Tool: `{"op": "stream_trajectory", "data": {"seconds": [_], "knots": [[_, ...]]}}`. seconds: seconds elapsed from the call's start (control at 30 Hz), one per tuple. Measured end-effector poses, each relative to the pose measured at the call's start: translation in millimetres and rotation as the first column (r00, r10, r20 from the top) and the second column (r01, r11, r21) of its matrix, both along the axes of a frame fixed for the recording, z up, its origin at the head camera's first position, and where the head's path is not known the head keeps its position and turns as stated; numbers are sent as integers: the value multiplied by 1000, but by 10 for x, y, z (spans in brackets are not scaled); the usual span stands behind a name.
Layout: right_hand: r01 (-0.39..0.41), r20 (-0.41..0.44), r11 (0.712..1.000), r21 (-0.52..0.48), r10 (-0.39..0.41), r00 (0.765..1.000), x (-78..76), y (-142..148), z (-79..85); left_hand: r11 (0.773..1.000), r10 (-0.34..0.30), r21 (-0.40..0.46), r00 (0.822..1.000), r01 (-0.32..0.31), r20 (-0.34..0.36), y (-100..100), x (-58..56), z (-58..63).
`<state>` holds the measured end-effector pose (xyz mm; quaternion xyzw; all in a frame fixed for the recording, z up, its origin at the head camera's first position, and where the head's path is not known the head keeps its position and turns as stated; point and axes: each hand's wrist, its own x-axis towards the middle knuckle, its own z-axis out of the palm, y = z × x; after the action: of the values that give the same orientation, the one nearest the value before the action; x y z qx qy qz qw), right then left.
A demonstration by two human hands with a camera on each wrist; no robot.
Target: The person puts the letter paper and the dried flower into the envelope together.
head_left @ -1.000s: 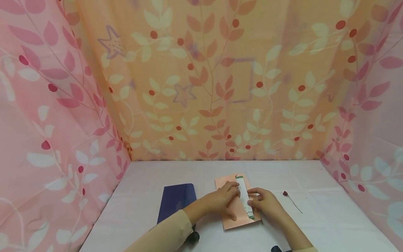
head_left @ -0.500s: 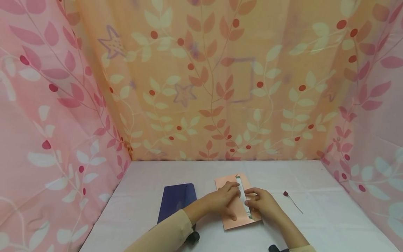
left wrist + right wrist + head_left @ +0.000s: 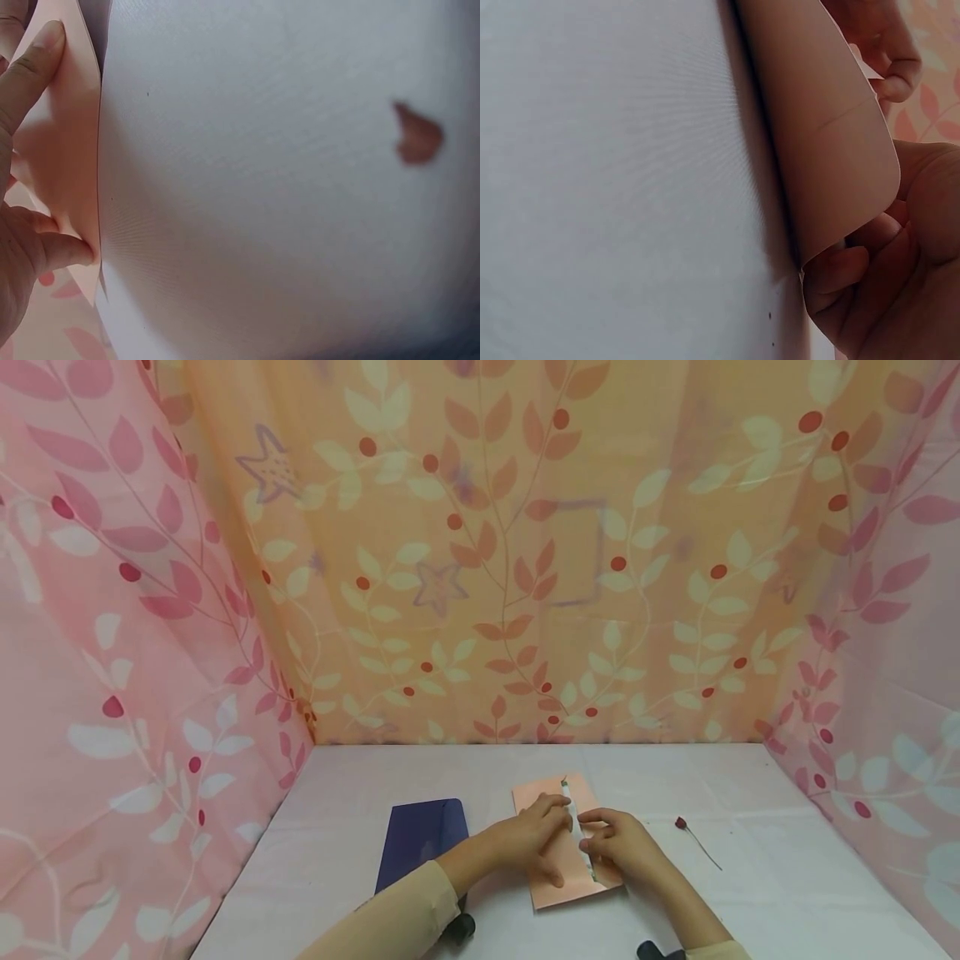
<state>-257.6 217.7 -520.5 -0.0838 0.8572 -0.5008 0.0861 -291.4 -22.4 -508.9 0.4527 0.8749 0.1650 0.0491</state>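
A peach envelope (image 3: 566,893) lies on the table with its flap side up. A white card (image 3: 576,828) with green at its ends shows as a narrow strip in the envelope's opening. My left hand (image 3: 525,839) rests spread on the left part of the envelope, thumb near the front and fingertips along the opening. My right hand (image 3: 630,845) pinches the card's right edge between thumb and index finger. The right wrist view has the rounded flap (image 3: 836,142) covering some of my curled right fingers (image 3: 840,270). In the left wrist view, my left thumb (image 3: 34,71) lies flat on the paper.
A dark blue envelope (image 3: 420,839) lies to the left, partly behind my left forearm. On the right, a small dried red flower (image 3: 681,822) with a thin stem lies on the white tablecloth (image 3: 780,893). Floral curtains (image 3: 480,552) enclose the table's back and sides.
My right hand has moved slightly left, and the card has slid left into the envelope, so its visible strip is narrower. My left hand has stayed in place.
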Motion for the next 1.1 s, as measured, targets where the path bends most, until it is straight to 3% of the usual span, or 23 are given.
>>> {"op": "stream_trajectory", "data": {"seconds": [0.9,1.1], "knots": [[-86,64,990,-114,94,994,-59,-124,-13,1000,11,16,1000,-10,-6,-11,11,-7],[-97,37,992,-79,100,994,-73,-154,-23,1000,4,26,1000,-4,-9,-8,23,17]]}}
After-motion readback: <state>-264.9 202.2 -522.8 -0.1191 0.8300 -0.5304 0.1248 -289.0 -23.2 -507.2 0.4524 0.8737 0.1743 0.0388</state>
